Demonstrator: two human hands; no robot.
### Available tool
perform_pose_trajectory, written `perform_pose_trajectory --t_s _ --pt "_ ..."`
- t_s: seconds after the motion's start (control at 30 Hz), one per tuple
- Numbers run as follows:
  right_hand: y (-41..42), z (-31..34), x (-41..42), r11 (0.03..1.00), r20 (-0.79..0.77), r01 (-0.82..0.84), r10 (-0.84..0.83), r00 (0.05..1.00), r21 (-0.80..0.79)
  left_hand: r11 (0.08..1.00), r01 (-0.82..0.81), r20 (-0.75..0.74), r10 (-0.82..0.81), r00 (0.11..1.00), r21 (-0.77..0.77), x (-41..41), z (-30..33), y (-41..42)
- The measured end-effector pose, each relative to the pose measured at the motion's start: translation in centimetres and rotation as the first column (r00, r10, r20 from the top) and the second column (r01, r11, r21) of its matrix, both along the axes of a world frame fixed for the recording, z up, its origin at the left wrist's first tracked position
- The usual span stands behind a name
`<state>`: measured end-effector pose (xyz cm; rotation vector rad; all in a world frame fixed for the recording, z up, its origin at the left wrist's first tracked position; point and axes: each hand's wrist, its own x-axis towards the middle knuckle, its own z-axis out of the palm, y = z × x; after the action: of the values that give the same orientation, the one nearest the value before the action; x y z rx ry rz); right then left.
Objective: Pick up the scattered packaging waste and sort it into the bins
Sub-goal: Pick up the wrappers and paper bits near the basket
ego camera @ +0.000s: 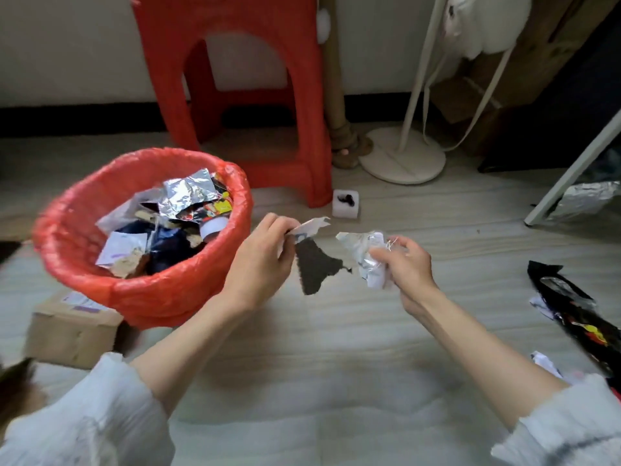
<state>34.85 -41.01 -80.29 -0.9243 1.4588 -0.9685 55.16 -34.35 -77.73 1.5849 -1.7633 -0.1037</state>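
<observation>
Clearly the largest thing to be reckoned with is the floor (336, 348), pale and plank-patterned, on which everything rests and over which both hands are held. At the left of the frame stands the bin (144, 297), lined with a red bag and already well filled with foil and printed wrappers; it is just beside the left forearm. A red stool (235, 95) rises behind it at upper centre, and a cardboard box (70, 331) lies touching or nearly touching the bin's lower left side.

More waste is left on the floor: a black printed wrapper (571, 314) at the right edge and a silver foil bag (588, 196) at the upper right, well apart from the bin.

The left hand (262, 260) is closed in a pinch on a torn scrap (314, 267), white at the top with a dark hanging part. The right hand (408, 264) is curled around a crumpled foil wrapper (364, 257). The two pieces are near each other but apart; whether they were one item cannot be told, since the edges are blurred.

For the step to be done well, the torn scrap should be carried over the bin's open mouth before the pinch is released, as so light a piece is likely to drift and fall short. The crumpled foil wrapper would best be kept squeezed tight until it too is above the rim, so that it is not sprung open. Only one bin is seen, so the sorting cannot be judged.
</observation>
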Motion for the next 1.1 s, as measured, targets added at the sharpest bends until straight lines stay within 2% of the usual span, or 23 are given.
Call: perform_pose_trajectory --t_s 0.07,0.13,0.23,0.33,0.4,0.47,0.53,0.57,0.63,0.7,0.77,0.87,1.0,1.1 --pt "-0.8 3.1 2.3 0.999 0.108 -0.043 0.045 0.993 -0.02 0.987 -0.107 -0.107 0.095 0.99 -0.119 1.0 3.2 -0.9" --pt "-1.4 6.4 5.4 0.995 0.215 -0.083 0.091 0.972 -0.049 0.936 -0.275 -0.203 0.232 0.951 -0.219 3.0 6.1 -1.0" --pt "-1.5 10.2 9.8 0.99 0.308 -0.125 0.141 0.941 -0.072 0.83 -0.494 -0.345 0.399 0.85 -0.259 6.1 8.6 -0.7" --pt "-1.1 12.3 13.8 0.974 0.333 -0.205 0.225 0.916 -0.094 0.764 -0.594 -0.382 0.486 0.786 -0.251 9.3 9.5 0.4" --pt "-0.8 12.7 16.2 0.966 0.308 -0.241 0.258 0.916 -0.093 0.728 -0.635 -0.357 0.539 0.763 -0.259 11.4 9.5 1.5" --pt "-0.6 12.4 18.9 0.955 0.26 -0.275 0.294 0.92 -0.108 0.697 -0.665 -0.254 0.615 0.747 -0.268 13.4 8.8 3.0" --pt "-0.5 11.5 21.2 0.945 0.146 -0.285 0.308 0.94 -0.162 0.704 -0.667 -0.077 0.671 0.737 -0.246 14.6 7.3 4.4" --pt "-0.3 11.1 22.2 0.936 0.073 -0.296 0.315 0.946 -0.192 0.723 -0.667 0.035 0.683 0.73 -0.178 15.4 6.3 4.9" --pt "0.0 10.4 24.1 0.922 -0.025 -0.32 0.322 0.946 -0.22 0.73 -0.675 0.242 0.64 0.729 0.102 16.7 4.4 5.6" --pt "0.1 9.5 25.9 0.917 -0.044 -0.34 0.339 0.94 -0.206 0.676 -0.635 0.335 0.54 0.772 0.375 18.0 3.3 6.2" --pt "0.2 9.0 27.2 0.909 -0.084 -0.358 0.348 0.934 -0.212 0.665 -0.557 0.296 0.473 0.83 0.497 18.5 2.8 6.4" --pt "0.2 8.6 28.8 0.877 -0.237 -0.407 0.352 0.906 -0.255 0.73 -0.493 0.156 0.481 0.862 0.474 18.3 3.6 6.0" --pt "0.6 7.8 29.4 0.791 -0.389 -0.549 0.431 0.814 -0.271 0.757 -0.527 0.18 0.498 0.848 0.386 18.3 4.2 5.0" --pt "1.2 6.9 29.4 0.669 -0.484 -0.709 0.555 0.677 -0.224 0.776 -0.502 0.215 0.454 0.865 0.382 17.9 3.9 4.5"
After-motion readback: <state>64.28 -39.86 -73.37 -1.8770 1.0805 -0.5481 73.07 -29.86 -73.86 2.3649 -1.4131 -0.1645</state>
